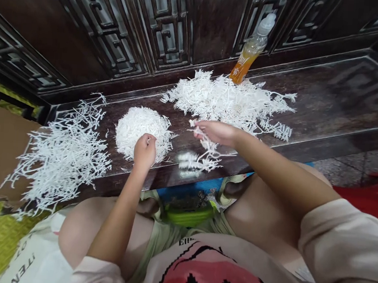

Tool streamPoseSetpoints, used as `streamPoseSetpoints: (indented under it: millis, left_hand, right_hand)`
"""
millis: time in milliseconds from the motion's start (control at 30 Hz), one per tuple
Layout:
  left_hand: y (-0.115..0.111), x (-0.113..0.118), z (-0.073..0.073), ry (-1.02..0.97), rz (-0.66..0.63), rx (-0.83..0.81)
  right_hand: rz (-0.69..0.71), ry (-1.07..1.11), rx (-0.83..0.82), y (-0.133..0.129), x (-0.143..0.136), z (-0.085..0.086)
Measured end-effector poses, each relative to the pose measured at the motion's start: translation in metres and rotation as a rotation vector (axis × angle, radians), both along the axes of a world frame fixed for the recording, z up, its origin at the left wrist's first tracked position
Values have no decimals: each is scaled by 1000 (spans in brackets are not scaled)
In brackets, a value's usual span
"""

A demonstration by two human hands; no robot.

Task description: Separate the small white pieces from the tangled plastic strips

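Observation:
My left hand (145,152) is closed over the near right side of a round heap of small white plastic pieces (134,127). Whatever its fingers hold, if anything, is too small to name. Pinched in my right hand (217,132) is a white branched plastic sprue (210,148), which hangs below the fingers towards the bench's front edge. Behind that hand spreads a large pile of white sprues with many thin prongs (221,96). At the far left lies a tangle of thin white branched stems (68,154), partly over a cardboard box.
The dark wooden bench (325,90) has a carved backrest (213,26). A bottle of orange drink (252,49) stands behind the large pile. The cardboard box (0,154) is at the left. Below the bench edge shows a green object (186,217); red material (363,196) lies at right.

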State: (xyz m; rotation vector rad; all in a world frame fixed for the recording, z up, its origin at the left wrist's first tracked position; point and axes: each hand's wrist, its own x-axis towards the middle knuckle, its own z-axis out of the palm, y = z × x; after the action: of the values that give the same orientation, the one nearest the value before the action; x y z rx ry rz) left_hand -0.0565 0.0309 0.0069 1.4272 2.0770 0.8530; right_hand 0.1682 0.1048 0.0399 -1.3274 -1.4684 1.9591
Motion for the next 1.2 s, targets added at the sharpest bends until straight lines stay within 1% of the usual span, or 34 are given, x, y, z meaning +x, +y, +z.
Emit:
streamPoseSetpoints:
  millis: [67, 133, 200, 267, 400, 467, 533, 567, 633, 700, 767, 867, 1000, 1133, 1200]
  left_hand:
    - [6, -12, 5, 168, -60, -20]
    - [7, -19, 11, 330, -78, -30]
    - [5, -23, 14, 456, -42, -38]
    - [4, -26, 13, 521, -17, -44]
    - [5, -26, 6, 553, -36, -1]
    - [5, -22, 6, 550, -46, 32]
    - [4, -14, 8, 484, -83, 43]
    - [2, -9, 10, 407, -121, 39]
    - [-4, 6, 13, 174, -221, 9]
    - [-13, 23, 12, -99, -316, -57]
    - [-22, 39, 7, -312, -349, -127]
    - [-31, 55, -5, -509, -282, -151]
    - [-31, 59, -17, -685, -175, -151]
    - [-26, 56, -21, -691, -146, -100]
    - [-25, 55, -21, -681, -129, -84]
  right_hand:
    - [189, -18, -67, -10, -7, -5]
    - [278, -71, -62, -14, -9, -8]
    - [299, -111, -44, -15, -8, -8]
    - [302, -98, -63, -16, -8, -6]
    - [307, -28, -108, -19, -9, -4]
    - [278, -27, -113, -20, -11, -4]
    - [226, -45, -114, -21, -12, -6]
    - [195, -58, -112, -21, -13, -8]
    - [138, -83, -101, -21, -15, -13]
    - [104, -91, -90, -21, -18, -17]
    - [99, -79, -90, -22, -19, -20]
    - [139, -40, -89, -25, -21, -21]
    - [223, 19, -85, -27, -21, -18]
    - [252, -68, -76, -24, -20, -18]
    - [329, -75, -38, -24, -20, -20]
